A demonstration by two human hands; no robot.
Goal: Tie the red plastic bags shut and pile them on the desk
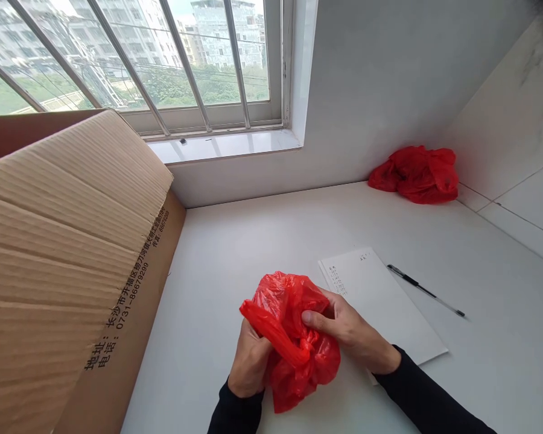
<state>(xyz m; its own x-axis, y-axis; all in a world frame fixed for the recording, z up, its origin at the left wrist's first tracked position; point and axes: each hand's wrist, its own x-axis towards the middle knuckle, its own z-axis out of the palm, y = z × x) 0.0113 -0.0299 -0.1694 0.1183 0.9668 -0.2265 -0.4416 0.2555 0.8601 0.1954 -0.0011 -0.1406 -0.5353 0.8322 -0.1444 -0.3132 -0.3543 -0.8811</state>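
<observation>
A red plastic bag [294, 337], knotted near its front, is held between both my hands above the white table. Its contents are hidden by the crumpled plastic. My left hand [250, 364] grips the bag from the left, with most of its fingers out of sight behind it. On the other side my right hand [348, 328] pinches the bag, the thumb lying on top of the plastic. Beneath and beyond my right hand lies a white paper pad [384, 301] with small handwriting along its upper part.
A large open cardboard box [72, 253] with printed writing stands on the left. A black pen [425, 289] lies right of the pad. Another red plastic bag [419, 175] rests in the far right corner. Behind are a wall and a barred window [185, 66].
</observation>
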